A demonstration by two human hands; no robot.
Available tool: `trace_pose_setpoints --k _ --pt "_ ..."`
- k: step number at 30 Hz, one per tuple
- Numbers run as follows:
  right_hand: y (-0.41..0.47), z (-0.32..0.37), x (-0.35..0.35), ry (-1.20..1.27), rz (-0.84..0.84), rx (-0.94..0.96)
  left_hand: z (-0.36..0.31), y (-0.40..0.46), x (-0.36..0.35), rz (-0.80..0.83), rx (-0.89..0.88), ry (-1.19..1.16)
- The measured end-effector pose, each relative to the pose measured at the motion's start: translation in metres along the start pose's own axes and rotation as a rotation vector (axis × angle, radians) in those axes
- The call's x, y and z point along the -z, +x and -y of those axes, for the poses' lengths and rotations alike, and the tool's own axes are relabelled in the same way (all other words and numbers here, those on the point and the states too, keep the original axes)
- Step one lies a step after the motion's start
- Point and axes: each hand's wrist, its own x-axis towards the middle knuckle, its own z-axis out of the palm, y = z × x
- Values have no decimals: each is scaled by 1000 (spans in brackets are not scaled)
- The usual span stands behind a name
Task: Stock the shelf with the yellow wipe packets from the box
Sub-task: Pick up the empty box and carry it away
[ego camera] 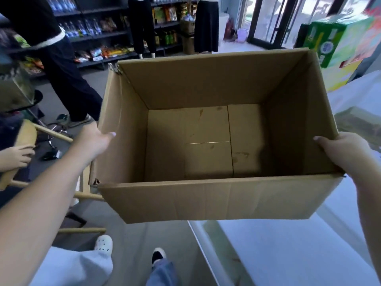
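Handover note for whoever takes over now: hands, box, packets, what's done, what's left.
Left hand: grips the left wall of the cardboard box, thumb over the rim.
Right hand: grips the right wall, thumb over the rim.
Box: held up off the floor between both hands, open top, flaps out. Inside is bare cardboard; no yellow wipe packets in view anywhere.
Done: box looks emptied. Whether the packets reached a shelf cannot be told from here.
Left: likely just put the empty box away; check the shelf.

— What's in the cardboard box [206, 141]?
— Only its bare, stained bottom shows.
— Who holds it?
— The left hand [92, 141] grips the left wall, the right hand [346, 151] the right wall, thumbs hooked inside.
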Motion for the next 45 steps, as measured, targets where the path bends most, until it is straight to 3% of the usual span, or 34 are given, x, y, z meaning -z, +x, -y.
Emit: trace_pose_setpoints --k 6,11,25,34,45 --pt "42 110 -59 -7 -28 26 29 128 12 -31 10 -137" --pt "78 197 -104 -21 -19 49 52 231 28 -37 31 -89" --pt "221 335 -231 -12 39 66 63 435 -7 -21 106 46" --pt "384 391 -305 71 103 -62 -25 608 -103 71 65 84" --pt "499 421 -316 96 79 -229 -118 752 -185 187 -48 214"
